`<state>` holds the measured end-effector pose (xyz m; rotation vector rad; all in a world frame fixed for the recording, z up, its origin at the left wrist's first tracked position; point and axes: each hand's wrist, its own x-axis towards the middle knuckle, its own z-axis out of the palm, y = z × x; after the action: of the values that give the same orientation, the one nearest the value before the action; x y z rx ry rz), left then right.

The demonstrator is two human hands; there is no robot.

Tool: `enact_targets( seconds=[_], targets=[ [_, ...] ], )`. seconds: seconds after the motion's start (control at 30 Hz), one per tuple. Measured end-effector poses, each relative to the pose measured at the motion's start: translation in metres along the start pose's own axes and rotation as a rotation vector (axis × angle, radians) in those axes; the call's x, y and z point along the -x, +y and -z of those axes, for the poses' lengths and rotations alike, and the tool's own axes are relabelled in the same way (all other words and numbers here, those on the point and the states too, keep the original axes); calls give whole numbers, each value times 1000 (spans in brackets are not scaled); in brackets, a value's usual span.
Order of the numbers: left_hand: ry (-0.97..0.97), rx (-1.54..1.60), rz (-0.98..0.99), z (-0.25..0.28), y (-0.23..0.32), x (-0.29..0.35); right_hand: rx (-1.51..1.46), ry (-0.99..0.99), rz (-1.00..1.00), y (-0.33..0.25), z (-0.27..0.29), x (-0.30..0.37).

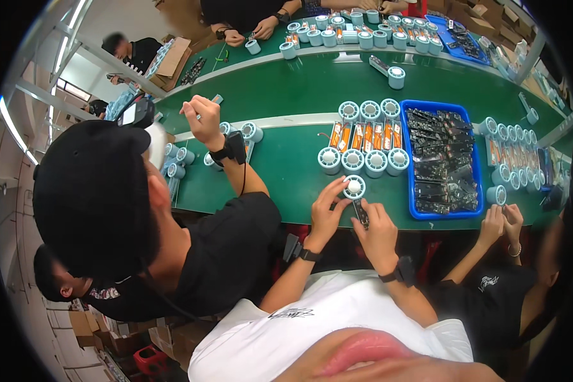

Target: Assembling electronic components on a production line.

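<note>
My left hand (pixel 326 211) is closed around a light blue handheld fan unit (pixel 354 186) with a round slotted head and pale centre, at the table's near edge. Just below that head, my right hand (pixel 377 235) pinches a narrow dark circuit board (pixel 361 214). Whether the board is seated in the fan's handle cannot be made out. Directly beyond my hands lie two rows of similar fan units (pixel 375 160), heads outward, with orange-wrapped parts (pixel 367 135) between them. To their right is a blue tray (pixel 449 216) piled with dark circuit boards (pixel 442 159).
Close on my left, a co-worker in a black cap (pixel 95 184) raises a hand (pixel 204 121) over the green table (pixel 280 153). At right, another person's hands (pixel 503 223) work beside more fans (pixel 512 175). A lone fan (pixel 396 77) lies across the pale divider.
</note>
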<state>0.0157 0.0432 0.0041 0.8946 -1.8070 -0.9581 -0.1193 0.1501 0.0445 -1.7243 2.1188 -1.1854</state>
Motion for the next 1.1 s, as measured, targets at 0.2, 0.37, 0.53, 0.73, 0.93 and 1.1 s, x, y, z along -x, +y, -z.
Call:
enact_targets(
  seconds=[0.2, 0.37, 0.53, 0.73, 0.93, 1.1],
  targets=[
    [110, -67, 44, -3, 3, 9, -183, -146, -171, 31, 17, -2],
    [389, -164, 94, 0, -9, -4, -693, -326, -663, 18, 56, 5],
    [367, -89, 121, -1, -4, -44, -796, -177, -528, -3, 83, -55],
    [166, -237, 51, 10, -15, -58, -173, -15, -68, 23, 31, -277],
    [89, -308, 84, -6, -23, -53, 479, 40, 73, 126, -67, -413],
    [128, -335, 141, 0, -12, -58, 476, -85, 128, 145, -101, -404]
  ],
)
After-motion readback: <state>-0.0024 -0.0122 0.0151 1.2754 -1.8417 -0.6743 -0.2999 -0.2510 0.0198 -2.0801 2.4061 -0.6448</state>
